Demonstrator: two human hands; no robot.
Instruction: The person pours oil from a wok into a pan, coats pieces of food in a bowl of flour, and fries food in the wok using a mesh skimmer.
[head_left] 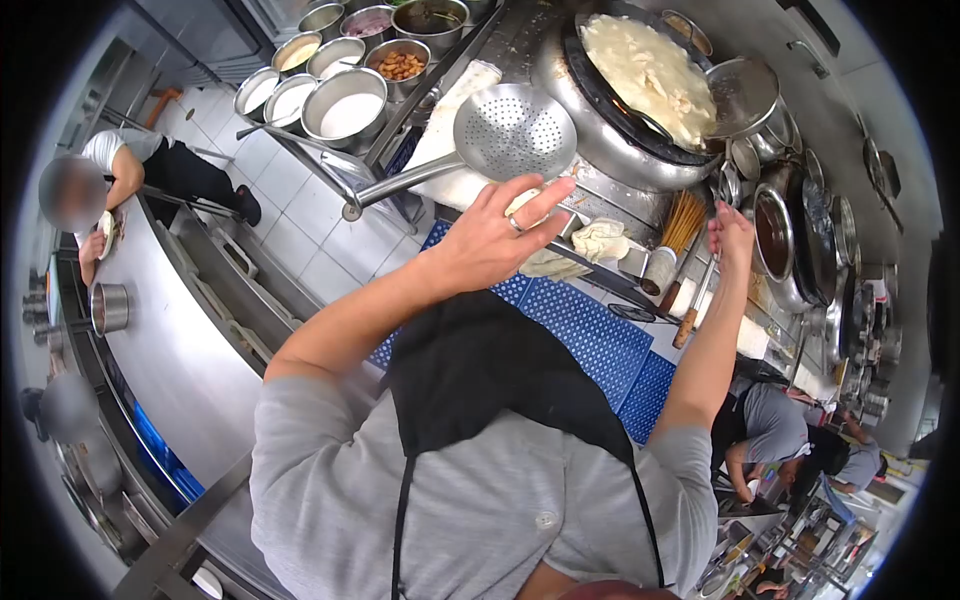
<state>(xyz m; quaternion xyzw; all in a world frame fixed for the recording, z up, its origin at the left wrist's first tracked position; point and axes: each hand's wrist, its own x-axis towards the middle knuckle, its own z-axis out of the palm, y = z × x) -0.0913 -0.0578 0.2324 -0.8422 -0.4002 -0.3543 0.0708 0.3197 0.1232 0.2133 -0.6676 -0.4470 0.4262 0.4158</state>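
My left hand (500, 232), with a ring on one finger, is spread open just below a large perforated strainer (516, 132). Something pale shows between its fingers. The strainer rests on the stove edge, its long metal handle (410, 181) pointing left. Past it, a wok (567, 72) is full of pale, wet-looking food (650, 80). On the right, my right hand (732, 238) is curled closed around the shaft of a ladle with a wooden handle end (686, 327). A bamboo brush (682, 222) and a crumpled cloth (600, 240) lie between my hands.
Several metal pots stand at the upper left, one holding white contents (352, 113), another browned pieces (402, 66). A fine mesh strainer (742, 96) sits beside the wok. A pot of brown liquid (772, 232) is farther right. Other people work at the left counter (190, 340) and lower right.
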